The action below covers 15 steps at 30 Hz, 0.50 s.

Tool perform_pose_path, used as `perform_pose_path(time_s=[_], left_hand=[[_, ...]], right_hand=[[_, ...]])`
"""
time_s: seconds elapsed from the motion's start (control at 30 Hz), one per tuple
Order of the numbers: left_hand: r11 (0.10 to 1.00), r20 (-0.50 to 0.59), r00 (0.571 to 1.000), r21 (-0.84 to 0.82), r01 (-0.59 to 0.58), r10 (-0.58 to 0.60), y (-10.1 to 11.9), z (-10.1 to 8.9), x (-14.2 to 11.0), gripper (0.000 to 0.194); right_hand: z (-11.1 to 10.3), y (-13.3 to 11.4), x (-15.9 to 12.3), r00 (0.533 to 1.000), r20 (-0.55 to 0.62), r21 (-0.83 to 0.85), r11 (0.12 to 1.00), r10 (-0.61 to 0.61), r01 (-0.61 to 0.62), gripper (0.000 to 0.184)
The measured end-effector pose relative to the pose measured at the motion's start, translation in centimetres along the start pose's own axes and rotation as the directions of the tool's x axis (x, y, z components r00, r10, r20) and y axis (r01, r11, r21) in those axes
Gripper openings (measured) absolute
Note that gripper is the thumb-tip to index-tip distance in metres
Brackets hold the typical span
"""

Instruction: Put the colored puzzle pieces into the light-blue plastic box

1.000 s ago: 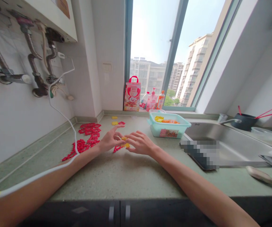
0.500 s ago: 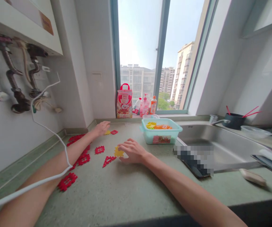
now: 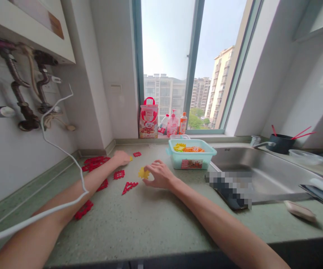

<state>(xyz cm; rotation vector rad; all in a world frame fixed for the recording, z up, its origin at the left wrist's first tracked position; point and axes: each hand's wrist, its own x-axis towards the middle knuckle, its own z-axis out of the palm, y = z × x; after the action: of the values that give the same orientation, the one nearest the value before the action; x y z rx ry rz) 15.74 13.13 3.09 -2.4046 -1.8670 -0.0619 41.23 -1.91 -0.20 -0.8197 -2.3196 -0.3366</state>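
My right hand [image 3: 160, 174] holds a yellow snowflake-shaped plastic piece [image 3: 142, 173] just above the green countertop [image 3: 150, 216]. My left hand [image 3: 121, 157] reaches farther back and closes on a small yellow piece [image 3: 130, 158] at its fingertips. Red flat pieces lie around the hands: a triangular cluster [image 3: 129, 185], a small one [image 3: 119, 174], one at the back [image 3: 137, 154] and a larger spread [image 3: 94, 163] by the wall.
A teal plastic box [image 3: 191, 157] with yellow and orange pieces stands right of my hands. A steel sink [image 3: 262, 173] lies beyond it, with a dark phone [image 3: 228, 194] at its edge. Bottles and a red bag [image 3: 148, 121] stand on the sill. A white cable [image 3: 66, 149] hangs left.
The hands were joined on a yellow piece; the left hand then reached to the back and has now drawn back slightly with a yellow piece. The right hand lifted its yellow piece.
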Motion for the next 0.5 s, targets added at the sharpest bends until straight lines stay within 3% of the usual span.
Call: perform_pose_path(time_s=[0.13, 0.3, 0.37, 0.5], left_hand=[[0.997, -0.009, 0.999, 0.069, -0.035, 0.036, 2.6, -0.2, -4.4, 0.051], [0.971, -0.074, 0.970, 0.071, -0.227, 0.232, 6.2, -1.3, -9.7, 0.048], [0.936, -0.120, 0.929, 0.049, -0.348, 0.351, 7.1, -1.7, -11.4, 0.044], [0.808, -0.219, 0.801, -0.075, -0.584, 0.558, 7.2, -1.3, -13.9, 0.035]], right_hand=[[0.2, 0.1, -0.2, 0.995, -0.049, 0.005, 0.997, 0.082, -0.081, 0.030], [-0.7, 0.2, -0.5, 0.973, -0.083, -0.001, 0.976, 0.216, -0.217, 0.029], [-1.4, 0.3, -0.7, 0.964, -0.099, 0.017, 0.969, 0.245, -0.245, 0.029], [-2.3, 0.5, -1.0, 0.972, -0.089, 0.068, 0.975, 0.219, -0.213, 0.029]])
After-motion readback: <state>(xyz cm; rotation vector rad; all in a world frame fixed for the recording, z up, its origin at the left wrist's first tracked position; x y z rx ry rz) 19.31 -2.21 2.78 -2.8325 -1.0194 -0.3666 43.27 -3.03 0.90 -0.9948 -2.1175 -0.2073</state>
